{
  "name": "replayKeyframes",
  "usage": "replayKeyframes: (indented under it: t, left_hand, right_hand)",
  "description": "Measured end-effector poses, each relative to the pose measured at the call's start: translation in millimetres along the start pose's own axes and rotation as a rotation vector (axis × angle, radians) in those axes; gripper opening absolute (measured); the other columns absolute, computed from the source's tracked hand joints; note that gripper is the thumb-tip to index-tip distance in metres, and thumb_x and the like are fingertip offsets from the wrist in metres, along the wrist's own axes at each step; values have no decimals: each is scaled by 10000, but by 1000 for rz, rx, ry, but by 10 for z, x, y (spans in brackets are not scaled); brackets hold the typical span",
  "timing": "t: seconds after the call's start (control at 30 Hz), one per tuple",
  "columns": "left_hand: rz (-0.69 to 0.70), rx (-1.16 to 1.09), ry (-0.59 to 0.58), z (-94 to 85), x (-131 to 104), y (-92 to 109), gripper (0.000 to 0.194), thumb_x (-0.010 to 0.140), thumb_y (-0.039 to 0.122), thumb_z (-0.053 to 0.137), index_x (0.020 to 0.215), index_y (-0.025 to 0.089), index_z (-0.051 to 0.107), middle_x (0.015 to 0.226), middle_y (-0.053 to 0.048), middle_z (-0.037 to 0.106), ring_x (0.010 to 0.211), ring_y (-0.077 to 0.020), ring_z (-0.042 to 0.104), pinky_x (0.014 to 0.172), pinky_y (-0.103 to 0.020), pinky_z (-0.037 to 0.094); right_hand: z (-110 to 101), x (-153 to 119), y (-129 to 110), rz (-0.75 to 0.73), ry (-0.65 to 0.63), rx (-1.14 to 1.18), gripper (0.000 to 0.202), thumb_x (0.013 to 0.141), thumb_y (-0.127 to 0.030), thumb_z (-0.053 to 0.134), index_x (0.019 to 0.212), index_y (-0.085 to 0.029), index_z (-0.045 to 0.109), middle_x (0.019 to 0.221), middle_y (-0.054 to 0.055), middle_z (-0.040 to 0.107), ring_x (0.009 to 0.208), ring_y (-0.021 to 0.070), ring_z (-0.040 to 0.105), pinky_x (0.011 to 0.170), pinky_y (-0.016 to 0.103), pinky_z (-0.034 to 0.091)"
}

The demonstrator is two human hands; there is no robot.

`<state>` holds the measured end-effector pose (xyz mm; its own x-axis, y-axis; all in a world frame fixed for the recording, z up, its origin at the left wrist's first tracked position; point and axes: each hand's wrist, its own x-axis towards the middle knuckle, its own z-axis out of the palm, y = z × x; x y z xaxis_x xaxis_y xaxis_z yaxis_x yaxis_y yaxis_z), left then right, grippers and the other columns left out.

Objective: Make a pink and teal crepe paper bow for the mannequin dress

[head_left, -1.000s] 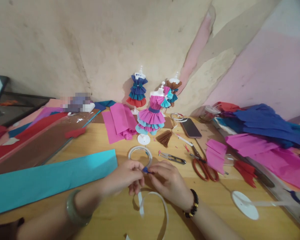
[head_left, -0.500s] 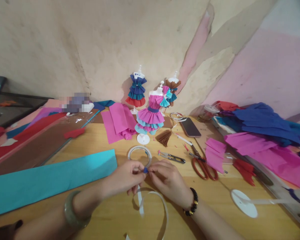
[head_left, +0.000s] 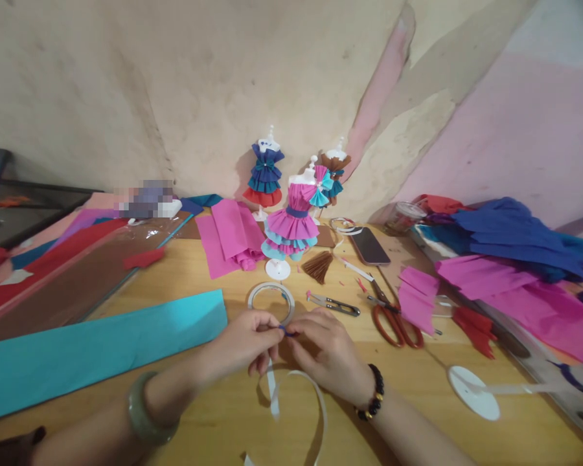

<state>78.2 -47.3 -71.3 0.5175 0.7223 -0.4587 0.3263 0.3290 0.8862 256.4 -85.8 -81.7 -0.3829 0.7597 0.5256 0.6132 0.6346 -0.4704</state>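
Note:
A small dark blue piece (head_left: pixel 282 329) is pinched between the fingertips of both hands, low in the middle of the head view. My left hand (head_left: pixel 252 340), with a jade bangle on its wrist, grips it from the left. My right hand (head_left: pixel 325 343), with a black beaded bracelet, holds its right side. Much of the piece is hidden by the fingers. Just beyond the fingertips lies a roll of white tape (head_left: pixel 252 294). Below the hands, a narrow white strip (head_left: pixel 324 414) curls on the wooden table (head_left: pixel 214 421).
Three small dress forms stand at the back, the nearest in a pink and blue dress (head_left: pixel 298 220). Turquoise paper (head_left: pixel 102 349) lies left. Thread snips (head_left: pixel 337 305), orange-handled scissors (head_left: pixel 391 323), a phone (head_left: pixel 370 246), and crumpled blue paper (head_left: pixel 519 233) are right.
The fingertips have shifted slightly around the blue piece, which now shows as a thinner sliver between them. The things on the table have not moved.

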Motion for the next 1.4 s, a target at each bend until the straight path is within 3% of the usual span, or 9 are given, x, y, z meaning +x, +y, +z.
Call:
replayKeyframes:
  t: [0.47, 0.73, 1.17, 1.4]
  left_hand:
    - [0, -4, 6, 11, -23, 16, 187, 744, 340, 580, 683, 166, 551, 459, 41, 562, 317, -71, 457, 350, -172, 339]
    - [-11, 26, -1, -25, -68, 102, 251, 766, 351, 532, 595, 168, 544, 406, 37, 531, 331, -80, 471, 341, -170, 320]
    - [-7, 109, 31, -16, -44, 74, 110, 711, 277, 522, 663, 178, 534, 535, 35, 620, 330, -62, 450, 312, -160, 301]
    - [15, 160, 42, -52, -85, 128, 178, 768, 323, 488, 690, 171, 539, 573, 24, 623, 339, -63, 456, 327, -164, 330]
  right_hand:
    - [16, -13, 39, -14, 15, -14, 157, 843, -101, 548, 916, -220, 621, 838, 34, 738, 732, 179, 663, 706, 338, 445]
    - [-31, 15, 19, -52, 29, -69, 166, 821, -80, 529, 891, -211, 603, 804, 35, 730, 707, 177, 650, 703, 334, 431]
    - [-14, 18, -1, -128, 8, -162, 129, 846, -91, 535, 898, -194, 591, 806, 49, 725, 709, 182, 635, 711, 342, 382]
    - [-18, 23, 12, -122, -6, -175, 150, 856, -79, 513, 905, -184, 607, 806, 54, 726, 698, 175, 622, 696, 334, 382]
